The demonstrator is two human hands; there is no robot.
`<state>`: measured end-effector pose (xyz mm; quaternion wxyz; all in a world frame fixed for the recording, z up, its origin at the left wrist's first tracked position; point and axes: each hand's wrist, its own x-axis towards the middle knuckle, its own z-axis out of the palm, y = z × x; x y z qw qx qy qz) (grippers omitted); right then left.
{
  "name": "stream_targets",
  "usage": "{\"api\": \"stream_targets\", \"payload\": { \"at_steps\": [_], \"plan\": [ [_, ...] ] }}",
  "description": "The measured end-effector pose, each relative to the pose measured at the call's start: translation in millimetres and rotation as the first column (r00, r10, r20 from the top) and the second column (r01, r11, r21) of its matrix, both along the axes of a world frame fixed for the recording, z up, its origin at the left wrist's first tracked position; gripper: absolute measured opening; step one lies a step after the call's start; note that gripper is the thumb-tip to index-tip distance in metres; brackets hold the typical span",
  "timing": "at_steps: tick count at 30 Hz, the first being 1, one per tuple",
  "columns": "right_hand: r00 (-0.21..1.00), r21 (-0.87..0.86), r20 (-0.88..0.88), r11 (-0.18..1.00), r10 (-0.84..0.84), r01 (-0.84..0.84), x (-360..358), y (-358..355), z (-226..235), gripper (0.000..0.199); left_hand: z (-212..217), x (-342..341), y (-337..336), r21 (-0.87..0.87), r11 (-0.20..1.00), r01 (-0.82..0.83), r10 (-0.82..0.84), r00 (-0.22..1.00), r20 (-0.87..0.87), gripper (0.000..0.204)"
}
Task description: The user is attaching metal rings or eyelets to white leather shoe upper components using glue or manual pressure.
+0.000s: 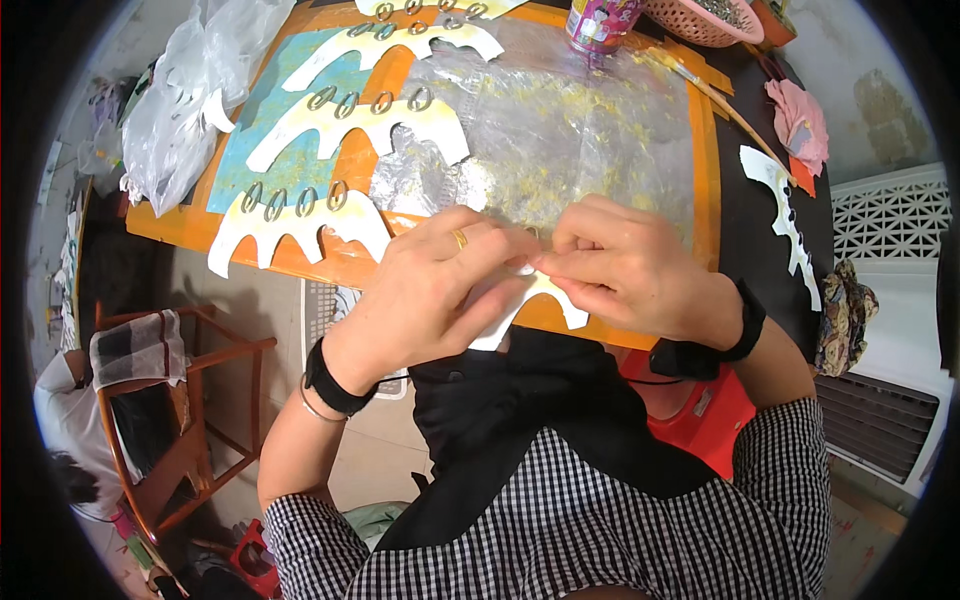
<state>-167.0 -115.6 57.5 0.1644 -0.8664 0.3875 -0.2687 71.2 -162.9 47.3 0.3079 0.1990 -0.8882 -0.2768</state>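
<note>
Both hands meet at the table's near edge over a white scalloped piece (542,290), which is partly hidden under the fingers. My left hand (440,275) is closed on its left part, with thumb and fingertips pressed together. From the other side my right hand (630,262) pinches at its upper edge; anything small between those fingertips is hidden. To the left lies a like piece (285,240) with several oval metal clips (308,200) along its upper edge. Behind it are another clipped piece (360,132) and more (395,45) farther back.
Clear plastic sheeting with yellow smears (570,130) covers the orange-edged board. A brush (725,105), purple container (600,25), pink basket (708,20) and pink cloth (798,122) stand or lie at the far right. One white piece (783,225) rests on the dark right side. Plastic bags (190,110) hang left.
</note>
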Motion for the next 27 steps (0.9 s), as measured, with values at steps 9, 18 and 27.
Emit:
{"api": "stream_targets", "payload": {
  "at_steps": [9, 18, 27],
  "plan": [
    [0.997, 0.115, 0.070, 0.993, -0.017, 0.009, -6, -2, -1, 0.017, -4, -15, 19, 0.021, 0.972, -0.232, 0.232, 0.973, 0.005, 0.051],
    [0.998, 0.188, -0.002, 0.980, -0.070, 0.069, 1, -6, 9, 0.016, -11, -10, 19, 0.108, 0.977, -0.186, 0.196, 0.976, -0.096, 0.055],
    [0.992, 0.065, -0.123, 0.998, 0.011, -0.003, 9, -14, 20, 0.009, -14, -1, 10, 0.031, 0.999, -0.037, 0.040, 0.996, -0.082, 0.052]
  ]
}}
